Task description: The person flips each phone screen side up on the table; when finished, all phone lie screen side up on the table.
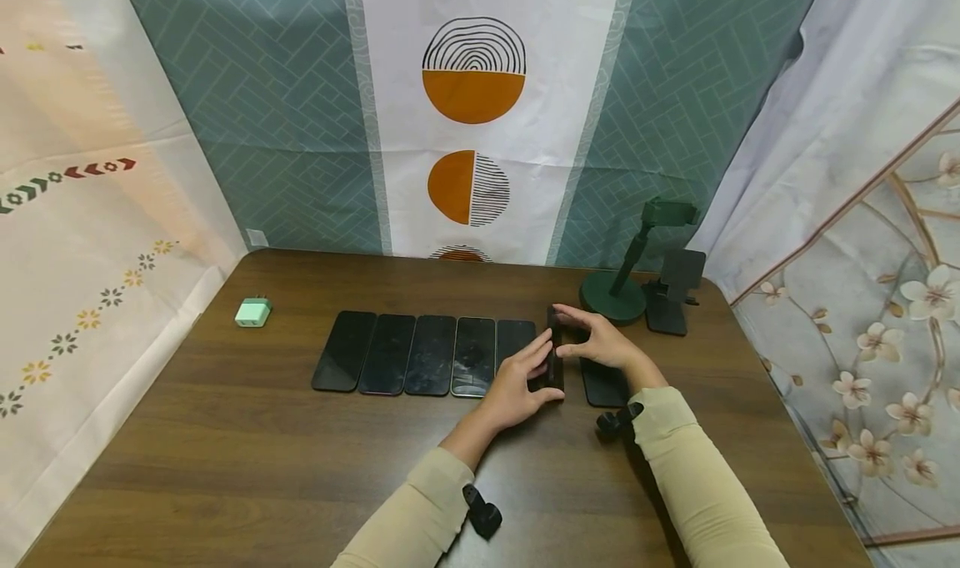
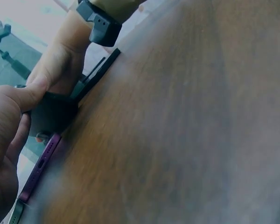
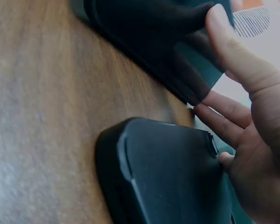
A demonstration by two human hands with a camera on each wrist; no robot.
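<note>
Both hands hold one black phone raised on its long edge. My left hand grips it from the left, thumb at the near end and fingers along its side. From the right, my right hand holds its far part between thumb and fingers. The right wrist view shows the right thumb on the glossy face of this phone. A second black phone lies flat just under the right forearm. Left of the hands, several dark phones lie side by side in a row; one has a purple edge.
A dark green stand with an upright arm is at the back right, beside a small black phone stand. A mint-green charger plug sits at the left of the wooden table. Patterned curtains surround the back and sides.
</note>
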